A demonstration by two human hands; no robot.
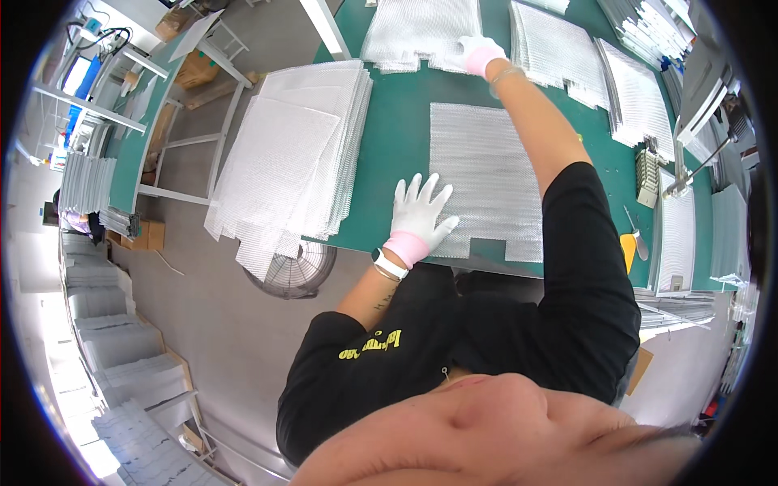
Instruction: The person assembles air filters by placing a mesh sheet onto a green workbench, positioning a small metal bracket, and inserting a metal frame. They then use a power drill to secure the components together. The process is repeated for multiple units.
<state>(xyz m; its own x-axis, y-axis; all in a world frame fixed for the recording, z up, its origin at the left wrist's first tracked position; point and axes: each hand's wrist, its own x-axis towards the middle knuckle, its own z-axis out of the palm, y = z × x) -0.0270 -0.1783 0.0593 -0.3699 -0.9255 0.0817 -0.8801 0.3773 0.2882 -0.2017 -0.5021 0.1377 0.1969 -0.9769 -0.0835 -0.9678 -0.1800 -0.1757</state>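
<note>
A silvery metal mesh sheet (486,174) with notches in its near edge lies on the green table in front of me. My left hand (421,212), in a white glove with a pink cuff, rests at its left edge with the fingers spread. My right arm reaches across to a far stack of similar mesh sheets (421,32). There my right hand (478,55), gloved the same way, has its fingers bent on the right side of the top mesh sheet. Its fingertips are small and partly hidden.
A tall, uneven mesh stack (284,146) overhangs the table's left edge, above a floor fan (296,269). More mesh stacks (559,50) stand at the back right. A yellow-handled tool (630,249) lies near the right edge, close to a ridged metal block (647,176).
</note>
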